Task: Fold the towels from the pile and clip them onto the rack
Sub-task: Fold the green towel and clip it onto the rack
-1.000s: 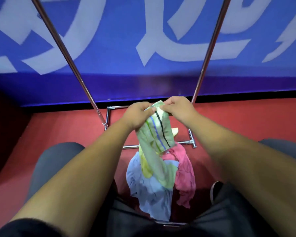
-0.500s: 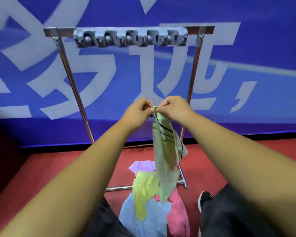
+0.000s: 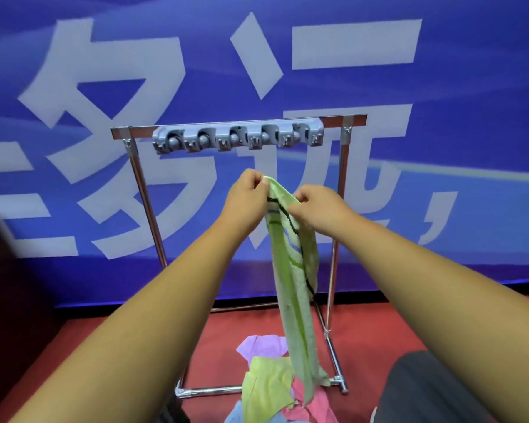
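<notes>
A light green towel (image 3: 293, 288) with dark stripes hangs long and narrow from both my hands. My left hand (image 3: 246, 193) pinches its top corner, and my right hand (image 3: 315, 206) pinches the top edge a little lower and to the right. Both hands are raised below the grey clip bar (image 3: 239, 137) on the chrome rack (image 3: 141, 184); none of its several clips holds a towel. The pile of towels (image 3: 266, 383) lies on the floor under the hanging towel, with yellow-green, purple, pink and pale blue cloths.
A blue wall banner (image 3: 440, 148) with large pale characters stands behind the rack. The floor is a red carpet (image 3: 104, 377). The rack's base rail (image 3: 214, 391) runs just behind the pile. My dark-trousered knee (image 3: 425, 392) shows at the lower right.
My view has tilted up, bringing the rack's clip bar into the middle. Both hands have lifted the green towel clear of the pile and moved slightly apart along its top edge.
</notes>
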